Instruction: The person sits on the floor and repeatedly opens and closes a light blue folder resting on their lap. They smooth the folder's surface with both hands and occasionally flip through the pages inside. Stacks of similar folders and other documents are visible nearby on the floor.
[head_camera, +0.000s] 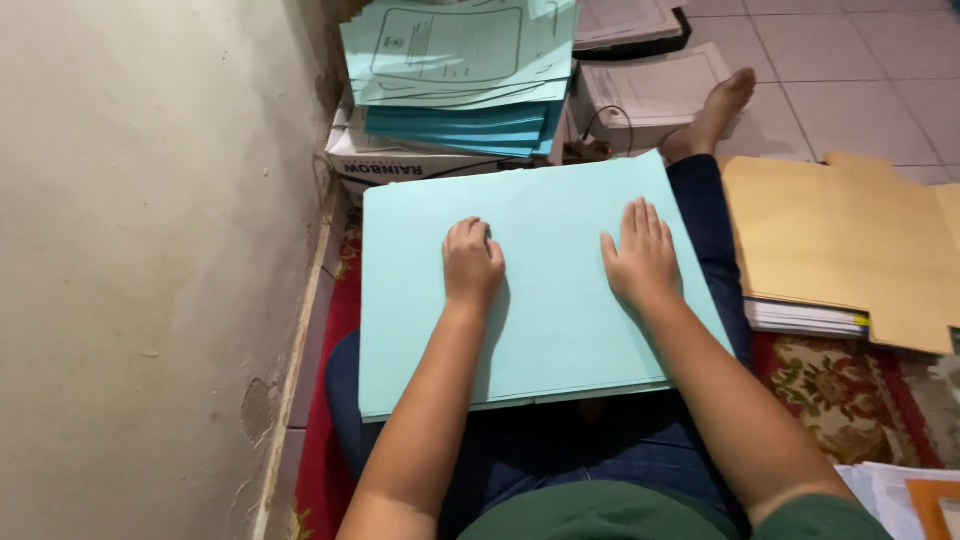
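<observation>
A light blue paper folder (540, 330) lies flat across my lap, over my dark blue trousers. My left hand (472, 265) rests on its upper middle with the fingers curled under into a loose fist. My right hand (642, 258) presses flat on the folder, fingers straight and close together. Neither hand grips anything. White sheets peek out along the folder's near edge.
A stack of blue folders and printed blue sheets (460, 70) sits on a cardboard box (400, 165) ahead. White paper piles (655, 90) lie by my bare foot (715, 110). A tan folder (850, 245) covers papers at right. A wall (140, 270) runs along the left; patterned red rug (850, 390) below.
</observation>
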